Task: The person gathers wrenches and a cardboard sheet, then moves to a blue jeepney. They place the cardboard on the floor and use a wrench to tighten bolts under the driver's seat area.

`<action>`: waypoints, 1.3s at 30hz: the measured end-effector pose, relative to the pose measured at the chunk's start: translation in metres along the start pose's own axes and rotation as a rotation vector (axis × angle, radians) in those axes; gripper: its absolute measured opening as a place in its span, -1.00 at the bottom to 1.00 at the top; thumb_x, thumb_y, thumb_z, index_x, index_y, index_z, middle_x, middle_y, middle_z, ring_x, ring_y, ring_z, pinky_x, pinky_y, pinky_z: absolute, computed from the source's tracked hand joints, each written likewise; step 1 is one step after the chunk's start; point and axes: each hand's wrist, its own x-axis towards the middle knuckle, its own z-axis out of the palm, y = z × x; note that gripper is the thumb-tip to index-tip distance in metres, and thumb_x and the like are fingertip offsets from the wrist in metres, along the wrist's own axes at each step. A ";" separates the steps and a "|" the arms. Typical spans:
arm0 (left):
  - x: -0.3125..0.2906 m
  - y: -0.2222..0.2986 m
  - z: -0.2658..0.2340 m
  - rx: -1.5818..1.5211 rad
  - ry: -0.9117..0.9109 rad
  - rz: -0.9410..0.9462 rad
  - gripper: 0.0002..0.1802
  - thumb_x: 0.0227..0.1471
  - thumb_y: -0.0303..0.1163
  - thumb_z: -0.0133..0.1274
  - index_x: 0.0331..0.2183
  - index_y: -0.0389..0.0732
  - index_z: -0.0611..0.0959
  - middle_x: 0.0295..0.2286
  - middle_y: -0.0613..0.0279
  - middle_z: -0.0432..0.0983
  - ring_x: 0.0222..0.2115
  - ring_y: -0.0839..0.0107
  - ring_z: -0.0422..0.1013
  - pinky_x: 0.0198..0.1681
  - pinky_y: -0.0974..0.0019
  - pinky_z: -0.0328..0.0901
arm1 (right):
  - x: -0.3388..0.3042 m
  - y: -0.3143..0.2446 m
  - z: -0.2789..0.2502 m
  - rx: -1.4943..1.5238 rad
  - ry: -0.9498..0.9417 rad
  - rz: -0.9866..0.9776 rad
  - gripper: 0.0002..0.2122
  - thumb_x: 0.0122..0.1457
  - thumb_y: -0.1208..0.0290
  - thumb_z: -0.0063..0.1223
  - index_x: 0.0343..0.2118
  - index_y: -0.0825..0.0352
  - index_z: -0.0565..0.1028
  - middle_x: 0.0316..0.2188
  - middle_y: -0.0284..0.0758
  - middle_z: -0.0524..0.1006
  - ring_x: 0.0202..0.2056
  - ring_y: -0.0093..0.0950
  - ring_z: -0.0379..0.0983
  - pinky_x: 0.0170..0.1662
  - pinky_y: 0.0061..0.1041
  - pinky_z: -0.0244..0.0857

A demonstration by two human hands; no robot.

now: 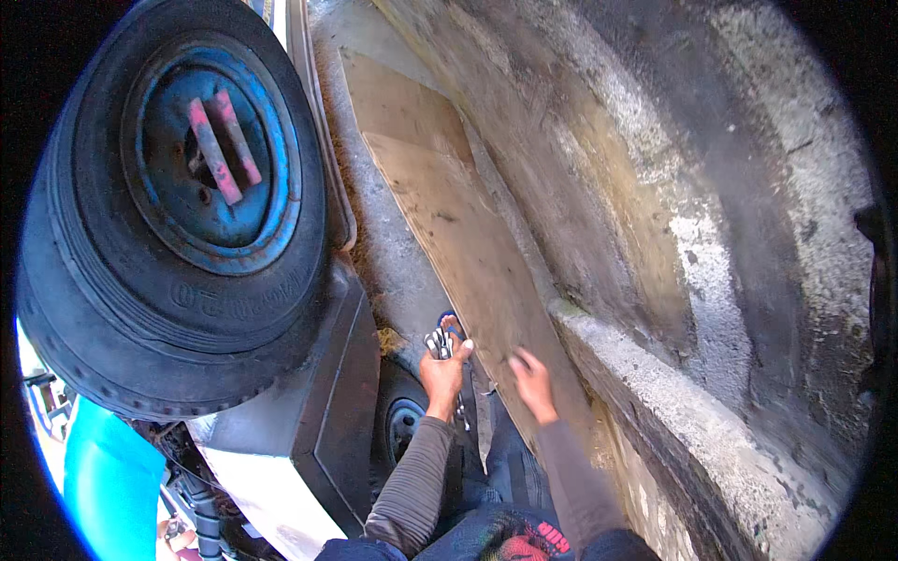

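My left hand [441,377] is closed around a bunch of shiny metal wrenches [436,342]. Their ends stick up past my thumb, and more metal shows below the hand. Over the brown board [440,220], my right hand [533,381] hangs with loosely bent fingers apart, a little smeared by motion. I see nothing in it. A foot in a blue sandal [451,323] shows just beyond the wrenches.
At the left, a large tyre on a blue rim [220,154] rests above a dark metal box [327,393]. A lower wheel [404,425] stands beside my left forearm. A rough, stained wall [692,215] with a ledge [673,402] runs along the right. Bright blue material [108,477] is lower left.
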 end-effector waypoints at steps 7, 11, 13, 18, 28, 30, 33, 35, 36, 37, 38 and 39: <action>0.022 -0.023 -0.022 0.227 0.202 0.208 -0.71 -0.11 -0.28 0.31 -0.45 -0.32 0.66 -0.54 0.06 0.62 -0.48 0.25 0.54 -0.31 0.15 0.37 | -0.177 0.281 -0.167 -0.698 0.454 0.719 -0.27 0.22 -0.14 -0.05 0.11 0.58 0.37 0.13 0.13 0.39 0.18 0.01 0.29 0.23 -0.16 0.17; 0.049 -0.039 -0.025 0.368 0.148 0.187 -0.67 -0.10 -0.22 0.28 -0.44 -0.33 0.67 -0.51 -0.11 0.61 -0.42 0.01 0.58 -0.28 0.07 0.38 | -0.214 0.356 -0.171 -0.496 0.390 0.701 -0.30 0.24 -0.14 -0.03 0.01 0.61 0.45 -0.06 0.07 0.55 -0.03 -0.09 0.49 0.10 -0.24 0.31; 0.059 -0.052 -0.027 0.370 0.179 0.183 -0.66 -0.10 -0.21 0.29 -0.42 -0.32 0.68 -0.48 -0.12 0.62 -0.38 -0.03 0.58 -0.25 0.04 0.39 | -0.221 0.351 -0.167 -0.440 0.450 0.752 -0.34 0.24 -0.09 -0.01 -0.02 0.61 0.48 -0.12 0.01 0.59 -0.11 -0.13 0.54 0.05 -0.27 0.36; 0.082 -0.073 -0.050 0.426 0.241 0.145 -0.66 -0.14 -0.21 0.33 -0.42 -0.32 0.71 -0.44 -0.14 0.63 -0.35 -0.04 0.59 -0.20 0.03 0.40 | -0.238 0.261 -0.173 0.519 0.369 0.787 -0.48 0.18 0.15 0.15 0.00 0.57 0.46 -0.13 -0.10 0.60 -0.15 -0.16 0.56 0.03 -0.25 0.41; 0.092 0.037 -0.130 0.140 0.035 0.290 -0.66 -0.20 -0.28 0.37 -0.45 -0.38 0.68 -0.51 0.05 0.64 -0.50 0.29 0.53 -0.33 0.19 0.38 | -0.366 0.076 -0.149 0.685 0.236 0.617 -0.66 0.14 0.37 0.18 -0.05 0.43 0.50 -0.08 -0.09 0.55 -0.03 -0.21 0.48 0.13 -0.23 0.32; 0.073 0.054 -0.129 0.190 -0.042 0.319 -0.64 -0.22 -0.25 0.37 -0.48 -0.36 0.68 -0.52 0.02 0.63 -0.52 0.30 0.52 -0.36 0.18 0.37 | -0.391 0.053 -0.136 0.568 0.298 0.513 -0.68 0.14 0.40 0.17 -0.06 0.42 0.50 -0.04 -0.06 0.53 0.03 -0.21 0.44 0.18 -0.22 0.27; 0.040 0.065 -0.121 0.295 -0.027 0.399 -0.65 -0.24 -0.20 0.29 -0.49 -0.31 0.67 -0.46 -0.13 0.62 -0.41 0.04 0.58 -0.25 0.07 0.40 | -0.413 0.046 -0.115 0.489 0.331 0.371 -0.70 0.15 0.44 0.17 -0.06 0.40 0.51 0.01 -0.02 0.49 0.12 -0.21 0.38 0.25 -0.20 0.19; 0.026 0.067 -0.119 0.355 0.022 0.376 -0.67 -0.22 -0.22 0.25 -0.43 -0.29 0.69 -0.38 -0.18 0.62 -0.28 -0.07 0.56 -0.16 0.03 0.40 | -0.413 0.061 -0.108 0.551 0.227 0.299 -0.66 0.17 0.61 0.08 0.03 0.40 0.44 0.07 -0.08 0.43 0.17 -0.26 0.29 0.30 -0.21 0.10; 0.019 0.065 -0.118 0.389 0.070 0.366 -0.67 -0.21 -0.22 0.25 -0.41 -0.28 0.70 -0.36 -0.19 0.62 -0.25 -0.08 0.56 -0.14 0.02 0.41 | -0.408 0.073 -0.108 0.579 0.178 0.271 -0.62 0.17 0.69 0.04 0.08 0.40 0.40 0.10 -0.11 0.41 0.20 -0.29 0.25 0.33 -0.22 0.05; 0.013 0.059 -0.118 0.385 0.061 0.385 -0.68 -0.17 -0.24 0.21 -0.36 -0.25 0.72 -0.33 -0.19 0.62 -0.21 -0.09 0.55 -0.12 0.01 0.40 | -0.401 0.088 -0.110 0.637 0.217 0.337 -0.64 0.16 0.59 0.08 0.05 0.41 0.42 0.04 -0.12 0.46 0.12 -0.27 0.33 0.26 -0.22 0.13; 0.010 0.055 -0.116 0.441 0.047 0.343 -0.71 -0.12 -0.26 0.15 -0.35 -0.25 0.72 -0.30 -0.18 0.62 -0.19 -0.10 0.54 -0.11 -0.02 0.40 | -0.392 0.105 -0.114 0.690 0.252 0.404 -0.64 0.14 0.48 0.13 0.02 0.43 0.44 -0.02 -0.13 0.50 0.03 -0.26 0.41 0.20 -0.23 0.22; 0.003 0.046 -0.116 0.484 0.017 0.379 -0.71 -0.11 -0.28 0.13 -0.34 -0.24 0.72 -0.29 -0.19 0.61 -0.19 -0.12 0.53 -0.11 -0.03 0.40 | -0.383 0.123 -0.120 0.745 0.279 0.464 -0.62 0.12 0.38 0.17 -0.02 0.44 0.47 -0.08 -0.13 0.55 -0.05 -0.24 0.48 0.13 -0.24 0.31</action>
